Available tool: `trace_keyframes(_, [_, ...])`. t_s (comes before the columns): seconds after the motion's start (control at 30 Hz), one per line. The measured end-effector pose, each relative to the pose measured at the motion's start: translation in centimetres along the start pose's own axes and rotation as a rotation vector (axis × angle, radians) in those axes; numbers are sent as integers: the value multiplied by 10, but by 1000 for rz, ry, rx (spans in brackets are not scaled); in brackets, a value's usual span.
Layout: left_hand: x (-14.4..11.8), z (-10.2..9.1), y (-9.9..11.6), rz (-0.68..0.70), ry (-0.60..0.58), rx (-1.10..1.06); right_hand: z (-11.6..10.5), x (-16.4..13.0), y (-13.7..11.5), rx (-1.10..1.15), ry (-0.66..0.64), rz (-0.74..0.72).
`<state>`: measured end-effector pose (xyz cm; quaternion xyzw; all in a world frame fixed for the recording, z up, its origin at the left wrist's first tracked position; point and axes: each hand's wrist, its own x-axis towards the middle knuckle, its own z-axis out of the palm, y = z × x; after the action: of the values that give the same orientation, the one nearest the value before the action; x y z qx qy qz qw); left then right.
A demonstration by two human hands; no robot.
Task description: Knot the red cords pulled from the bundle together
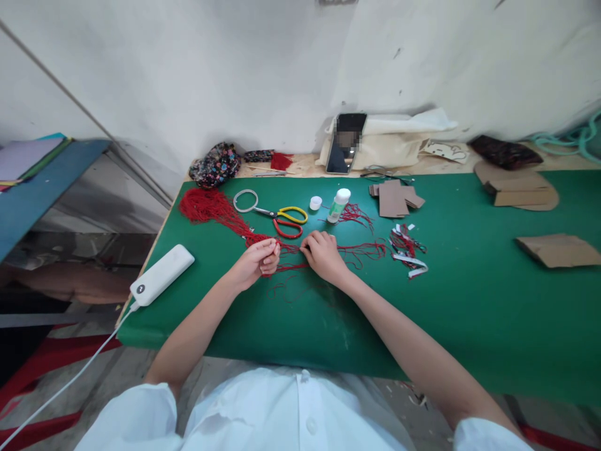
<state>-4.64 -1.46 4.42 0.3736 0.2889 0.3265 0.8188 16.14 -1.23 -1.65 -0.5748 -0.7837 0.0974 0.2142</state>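
My left hand (259, 260) is closed around a bundle of red cords (290, 249) on the green table (469, 313). My right hand (323, 254) pinches the same cords a little to the right. The cords run back left to a big red tangle (203, 205) and spread out to the right (364, 250). Just beyond my hands lie scissors with yellow and red handles (286, 220).
A white power bank (162, 274) with a cable sits at the left table edge. Farther back are a white ring (245, 200), a small white bottle (339, 205), a cap (315, 202), cardboard pieces (394, 198), a phone (346, 143), and cord scraps (407, 247).
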Motion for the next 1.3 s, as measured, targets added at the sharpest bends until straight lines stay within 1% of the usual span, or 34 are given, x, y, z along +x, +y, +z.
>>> trace_keyframes(0.1, [0,0,0,0,-1,3,-1,1,2,132,50,21])
trace_keyframes(0.27, [0,-1,0,-3,1,9,-8,2,3,250,100,38])
trace_keyframes(0.43, [-2,0,1,1,5,19,-11,1,0,535,178,54])
trace_keyframes(0.53, [-2,1,1,-1,6,24,-11,2,-1,575,196,59])
trace_keyframes(0.63, [-1,1,1,-8,7,26,-10,2,1,515,188,15])
trace_keyframes(0.8, [-1,2,0,-15,11,27,-5,1,4,213,121,-140])
trace_keyframes(0.9, [0,2,-1,-19,11,31,-2,-1,3,37,83,-159])
trace_keyframes(0.97, [0,2,-1,-20,14,32,-1,-1,2,-26,67,-154])
trace_keyframes(1.1, [0,2,-2,-28,14,36,0,-1,2,-52,44,-158])
trace_keyframes(1.17, [1,2,-3,-33,12,39,0,-1,2,-30,41,-164])
trace_keyframes(1.3, [0,2,-3,-37,12,45,-3,1,4,185,82,-111])
